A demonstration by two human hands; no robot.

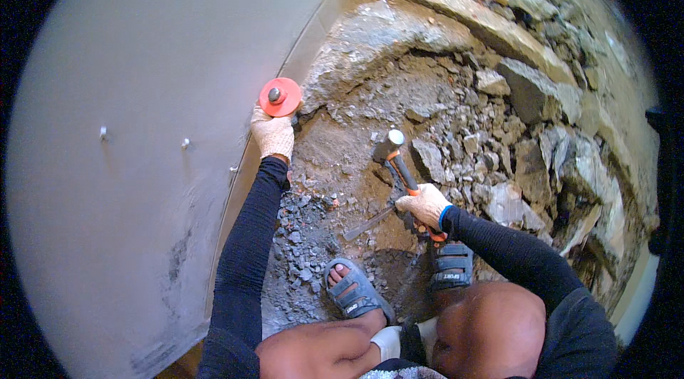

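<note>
Steel-headed, red-guarded tool left, orange-black hammer right.
Wall edge crowds left hand, wrapped round tool (head faces up); dirt leaves room between; right hand grips hammer's handle; rubble bounds right.

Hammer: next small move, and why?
I'd probably bring the hammer over the metal end of the red-guarded tool, lining up before any strike: the right hand grips the hammer apart from it, while the left hand holds the tool beside the wall, metal end exposed.
</note>
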